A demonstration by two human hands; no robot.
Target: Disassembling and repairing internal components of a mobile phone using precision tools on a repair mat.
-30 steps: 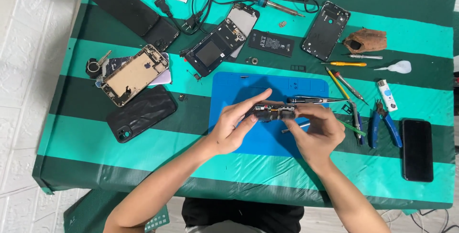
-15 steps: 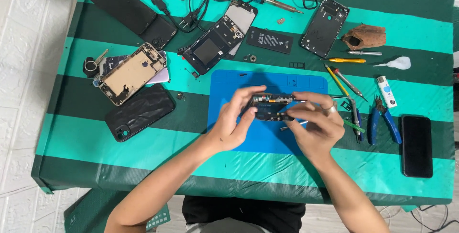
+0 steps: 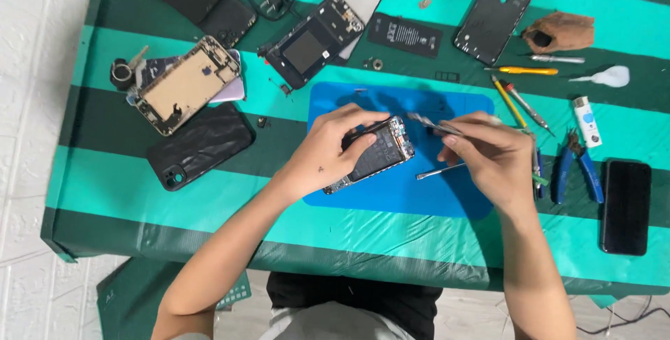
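Holding an opened phone (image 3: 373,153) tilted above the blue mat (image 3: 419,197), the left hand (image 3: 328,151) wraps its fingers over the top edge with the thumb beneath, so the phone sits near the middle of the bench (image 3: 209,228), its exposed insides facing up. The right hand (image 3: 488,155), at three o'clock from the phone, is closed on a pair of tweezers (image 3: 433,125) whose tips reach toward the phone's upper right corner; a thin metal tool (image 3: 440,171) also pokes out below the fingers, though I cannot tell whether the hand grips it or it lies on the mat. The likeliest trouble is a slip of the tweezer tips: with the phone held in the air rather than flat, a small twist of the left wrist could drag the points across the board or tear a thin flex cable. A tiny part or screw lifted here could drop and roll off the mat onto the striped cloth, where loose bits already lie. At four o'clock, the blue-handled pliers (image 3: 579,169) and the dark phone (image 3: 626,206) lie close to the right forearm, which could knock them off the edge.
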